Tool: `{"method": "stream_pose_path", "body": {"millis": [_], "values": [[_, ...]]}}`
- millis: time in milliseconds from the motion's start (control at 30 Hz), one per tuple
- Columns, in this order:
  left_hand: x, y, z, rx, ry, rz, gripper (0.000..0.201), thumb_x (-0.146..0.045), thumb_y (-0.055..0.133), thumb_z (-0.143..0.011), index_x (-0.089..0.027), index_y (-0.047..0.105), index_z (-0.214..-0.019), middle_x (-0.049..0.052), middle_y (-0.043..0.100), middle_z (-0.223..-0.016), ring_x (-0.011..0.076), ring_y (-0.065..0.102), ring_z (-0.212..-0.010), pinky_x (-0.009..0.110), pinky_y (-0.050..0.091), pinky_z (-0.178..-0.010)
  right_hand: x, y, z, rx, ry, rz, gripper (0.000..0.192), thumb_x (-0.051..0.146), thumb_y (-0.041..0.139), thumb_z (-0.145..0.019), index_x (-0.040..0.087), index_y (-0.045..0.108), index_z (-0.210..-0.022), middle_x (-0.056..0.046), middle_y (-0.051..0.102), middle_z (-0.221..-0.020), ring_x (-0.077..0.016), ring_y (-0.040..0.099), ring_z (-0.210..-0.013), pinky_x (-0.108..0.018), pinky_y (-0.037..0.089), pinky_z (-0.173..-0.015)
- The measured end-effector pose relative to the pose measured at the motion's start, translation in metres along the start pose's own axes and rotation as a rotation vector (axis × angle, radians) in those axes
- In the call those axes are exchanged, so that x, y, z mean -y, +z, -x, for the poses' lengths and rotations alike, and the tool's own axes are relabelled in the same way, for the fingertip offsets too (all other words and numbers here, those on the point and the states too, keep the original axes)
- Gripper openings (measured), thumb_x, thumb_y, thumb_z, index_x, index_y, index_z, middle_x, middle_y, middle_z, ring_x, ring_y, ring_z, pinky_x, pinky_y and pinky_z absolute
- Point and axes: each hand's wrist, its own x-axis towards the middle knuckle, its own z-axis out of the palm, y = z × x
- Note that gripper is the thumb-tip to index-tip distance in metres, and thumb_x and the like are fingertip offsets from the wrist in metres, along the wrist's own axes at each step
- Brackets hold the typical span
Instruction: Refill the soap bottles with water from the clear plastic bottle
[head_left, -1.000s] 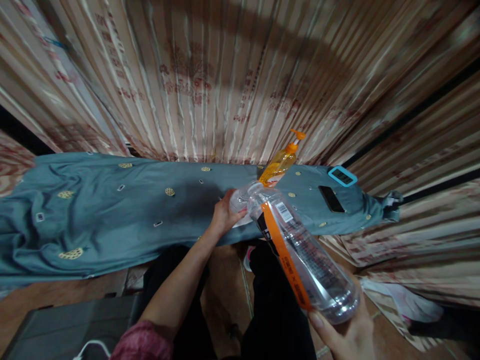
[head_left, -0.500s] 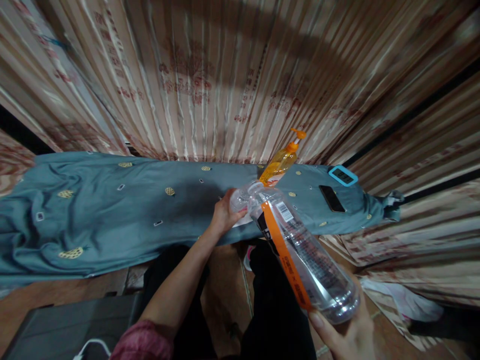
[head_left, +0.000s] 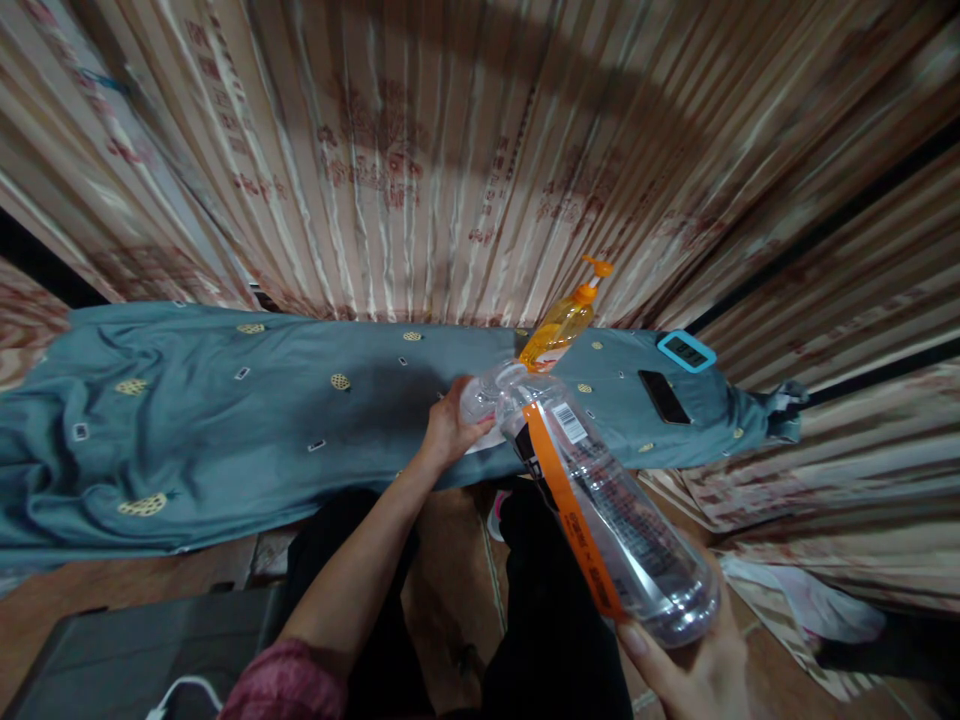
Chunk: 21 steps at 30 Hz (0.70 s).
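A large clear plastic bottle with an orange and black label slants across the view, its mouth end up and to the left. Around its base end, at the lower right, my right hand is closed. My left hand grips a small clear plastic container, perhaps a cup, held against the bottle's mouth. Whether the two touch is hard to make out, and I see no liquid in either. Just behind them stands a pump bottle of yellow-orange liquid with an orange pump head.
A green-blue cloth with pineapple prints covers the long narrow table. Toward its right end lie a dark phone and a blue-framed digital clock. Patterned curtains hang behind. A grey box-like surface with a white cable is lower left.
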Motion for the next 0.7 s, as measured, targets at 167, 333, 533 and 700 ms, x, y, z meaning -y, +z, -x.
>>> {"method": "stream_pose_path", "body": {"millis": [167, 333, 533, 700], "values": [[-0.0004, 0.0009, 0.0001, -0.003, -0.008, -0.002, 0.057, -0.032, 0.082, -0.067, -0.018, 0.060, -0.117, 0.006, 0.077, -0.100, 0.0260, 0.076, -0.091, 0.035, 0.060, -0.081, 0.0001, -0.0002, 0.0002, -0.001, 0.001, -0.010, 0.078, 0.070, 0.071, -0.072, 0.019, 0.050, -0.128, -0.013, 0.066, -0.118, -0.0315, 0.067, -0.110, -0.040, 0.052, -0.097], [0.0021, 0.0024, 0.0000, -0.011, -0.011, -0.009, 0.060, -0.031, 0.083, -0.064, -0.018, 0.060, -0.118, 0.006, 0.077, -0.100, 0.0268, 0.075, -0.091, 0.037, 0.060, -0.082, -0.0029, -0.0009, 0.0009, 0.004, 0.011, 0.005, 0.081, 0.070, 0.071, -0.072, 0.019, 0.049, -0.130, -0.013, 0.065, -0.120, -0.0328, 0.066, -0.112, -0.042, 0.050, -0.100], [0.0003, 0.0016, -0.0005, 0.000, -0.021, -0.001, 0.059, -0.031, 0.082, -0.065, -0.017, 0.060, -0.118, 0.007, 0.077, -0.098, 0.0268, 0.075, -0.088, 0.037, 0.060, -0.080, -0.0047, -0.0018, 0.0010, 0.007, 0.020, 0.016, 0.082, 0.072, 0.071, -0.071, 0.019, 0.050, -0.131, -0.013, 0.065, -0.120, -0.0330, 0.066, -0.112, -0.042, 0.051, -0.098], [-0.0003, 0.0014, -0.0002, -0.003, -0.014, -0.007, 0.058, -0.029, 0.081, -0.065, -0.018, 0.060, -0.118, 0.006, 0.077, -0.102, 0.0265, 0.075, -0.091, 0.037, 0.060, -0.083, -0.0054, -0.0024, 0.0004, 0.011, -0.030, 0.035, 0.077, 0.069, 0.069, -0.074, 0.019, 0.052, -0.131, -0.012, 0.066, -0.121, -0.0315, 0.067, -0.111, -0.039, 0.053, -0.097]]}}
